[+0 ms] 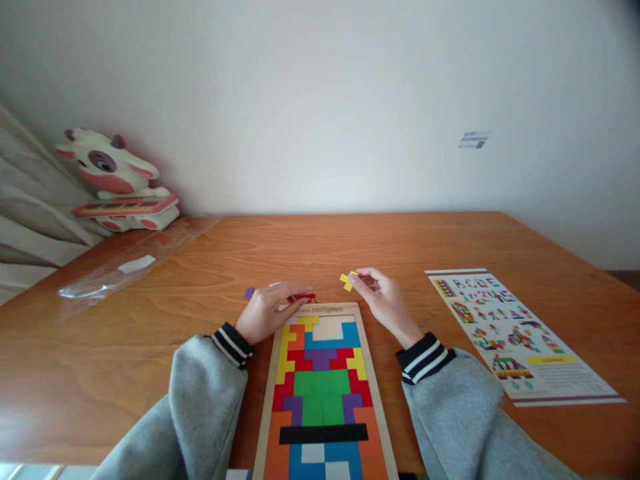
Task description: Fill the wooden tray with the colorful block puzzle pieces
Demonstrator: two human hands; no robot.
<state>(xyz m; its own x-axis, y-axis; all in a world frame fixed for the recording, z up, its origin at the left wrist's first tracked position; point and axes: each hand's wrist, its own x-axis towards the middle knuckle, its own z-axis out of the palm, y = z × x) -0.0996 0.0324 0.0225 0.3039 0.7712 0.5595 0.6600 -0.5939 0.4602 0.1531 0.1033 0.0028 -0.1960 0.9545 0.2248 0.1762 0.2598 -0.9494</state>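
Note:
My right hand pinches a small yellow puzzle piece between thumb and fingers, just past the upper right corner of the wooden puzzle board. Over the board's upper left corner, my left hand has its fingers closed on a thin red puzzle piece. Colourful blocks fill most of the board, among them a long black bar and green blocks. Bare wood shows near the board's top, beside a blue piece. A purple piece lies on the table left of my left hand.
A printed pattern sheet lies on the table to the right. Clear plastic wrapping is spread at the left, near a toy cow with a keyboard. Behind the wooden table stands a white wall.

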